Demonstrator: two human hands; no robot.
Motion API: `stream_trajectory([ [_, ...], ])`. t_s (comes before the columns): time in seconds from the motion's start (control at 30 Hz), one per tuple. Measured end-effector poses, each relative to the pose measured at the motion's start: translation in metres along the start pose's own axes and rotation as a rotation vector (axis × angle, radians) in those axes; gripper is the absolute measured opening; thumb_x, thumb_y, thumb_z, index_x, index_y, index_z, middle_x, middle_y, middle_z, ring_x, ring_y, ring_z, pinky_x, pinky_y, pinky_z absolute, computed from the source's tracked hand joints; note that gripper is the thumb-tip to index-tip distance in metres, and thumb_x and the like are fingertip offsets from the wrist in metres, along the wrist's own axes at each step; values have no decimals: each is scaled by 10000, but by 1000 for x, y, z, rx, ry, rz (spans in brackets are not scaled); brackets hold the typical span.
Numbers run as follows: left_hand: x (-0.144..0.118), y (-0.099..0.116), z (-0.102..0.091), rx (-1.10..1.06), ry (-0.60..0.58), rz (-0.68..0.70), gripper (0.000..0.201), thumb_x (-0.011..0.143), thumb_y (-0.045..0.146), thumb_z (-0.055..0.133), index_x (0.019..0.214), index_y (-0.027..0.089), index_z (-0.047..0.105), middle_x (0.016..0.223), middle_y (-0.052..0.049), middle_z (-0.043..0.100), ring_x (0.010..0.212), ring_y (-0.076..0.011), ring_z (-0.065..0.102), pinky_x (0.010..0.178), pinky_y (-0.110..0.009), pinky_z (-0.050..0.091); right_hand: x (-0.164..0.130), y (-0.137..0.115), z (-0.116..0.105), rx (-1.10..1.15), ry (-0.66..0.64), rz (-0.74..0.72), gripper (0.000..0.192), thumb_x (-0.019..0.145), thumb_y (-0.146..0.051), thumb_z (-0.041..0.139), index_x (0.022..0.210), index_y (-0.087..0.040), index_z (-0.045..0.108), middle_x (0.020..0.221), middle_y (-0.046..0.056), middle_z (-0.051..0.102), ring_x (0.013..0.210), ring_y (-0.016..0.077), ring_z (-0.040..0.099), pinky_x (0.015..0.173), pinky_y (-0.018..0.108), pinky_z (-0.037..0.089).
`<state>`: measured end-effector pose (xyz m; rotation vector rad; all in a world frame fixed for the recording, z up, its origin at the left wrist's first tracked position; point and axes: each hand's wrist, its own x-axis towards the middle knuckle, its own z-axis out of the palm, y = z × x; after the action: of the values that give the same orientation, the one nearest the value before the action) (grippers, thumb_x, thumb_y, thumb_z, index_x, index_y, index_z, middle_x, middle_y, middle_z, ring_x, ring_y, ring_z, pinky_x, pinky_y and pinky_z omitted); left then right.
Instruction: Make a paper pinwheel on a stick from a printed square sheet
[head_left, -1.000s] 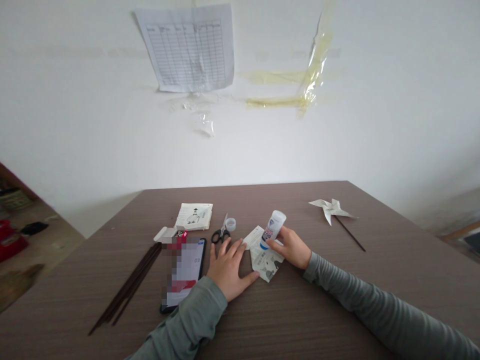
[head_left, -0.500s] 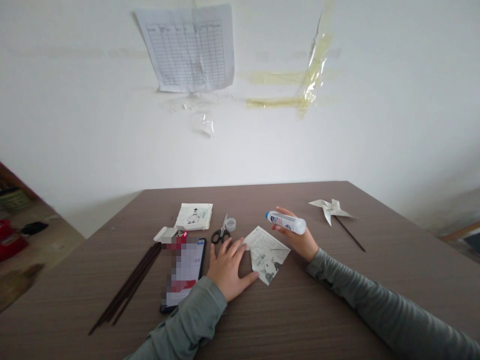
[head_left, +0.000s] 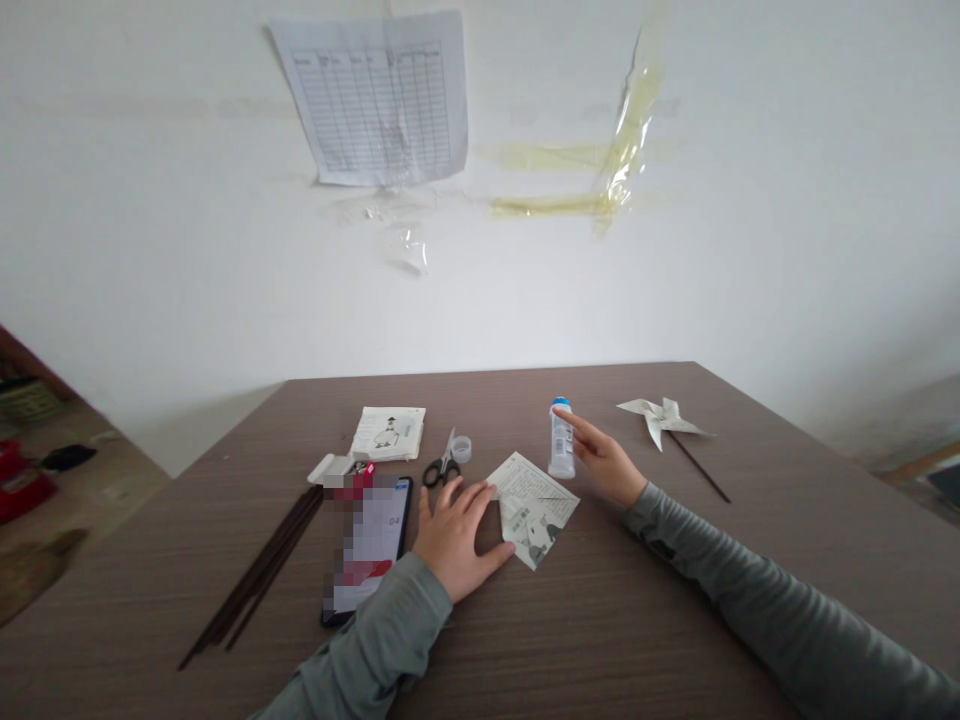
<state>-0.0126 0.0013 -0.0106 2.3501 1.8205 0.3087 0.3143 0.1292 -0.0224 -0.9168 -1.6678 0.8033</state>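
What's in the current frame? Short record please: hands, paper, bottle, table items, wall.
left hand: flat and spread, at the left edge of the folded paper
right hand: fingers at the bottle; grip unclear
bottle: white body, blue top, beyond the paper
paper: printed, lying between the hands
table left: dark sticks, phone, small box, paper stack
table middle: scissors, clear cap
table right: paper pinwheel on a dark stick
wall: printed sheet, yellowed tape
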Motion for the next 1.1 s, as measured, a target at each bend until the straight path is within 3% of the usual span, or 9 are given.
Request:
stream_trajectory([
  [0.13,0,1,-2,5,-13,-10,892,1045,606,963,1878,371,748,1939,-141,741,1884,-603,533,1565,-975,287,1,-2,-2,29,46,11,590,1068,-743,935,1480,-326,1007,1536,133,972,1447,440,904,1374,665,694],
  [0.3,-1,3,-4,-2,-3,-4,832,1043,606,971,1827,385,796,1922,-137,759,1873,-602,553,1553,-977,309,-3,-6,1,-24,84,-65,462,1101,-724,902,1343,-360,1054,1497,127,975,1463,428,897,1383,636,677],
  [0.63,-3,10,-23,-19,-57,-2,822,1057,582,959,1828,347,796,1932,-148,747,1889,-607,533,1550,-997,293,-7,-7,7,-94,27,-78,447,1117,-687,876,1301,-333,1076,1592,178,937,1495,457,890,1330,600,708],
  [0.8,-3,8,-19,-17,-34,0,825,1044,592,971,1820,370,802,1923,-146,755,1881,-609,539,1555,-985,294,-8,-9,8,-72,35,-42,377,1091,-647,896,1222,-342,1074,1571,168,939,1498,469,883,1343,621,695],
  [0.93,-2,4,-10,-13,-22,-6,835,1039,621,960,1821,374,803,1919,-151,757,1876,-611,539,1564,-969,295,-7,-10,7,-35,39,-6,293,1033,-618,933,1033,-338,1019,1471,131,964,1434,439,888,1327,621,683],
  [1.1,-2,1,-5,-6,-3,10,830,1035,601,972,1814,368,803,1912,-156,764,1873,-607,542,1556,-978,292,-5,-3,4,-40,91,44,390,912,-622,1027,918,-319,780,1232,105,956,1315,423,889,1304,647,679],
])
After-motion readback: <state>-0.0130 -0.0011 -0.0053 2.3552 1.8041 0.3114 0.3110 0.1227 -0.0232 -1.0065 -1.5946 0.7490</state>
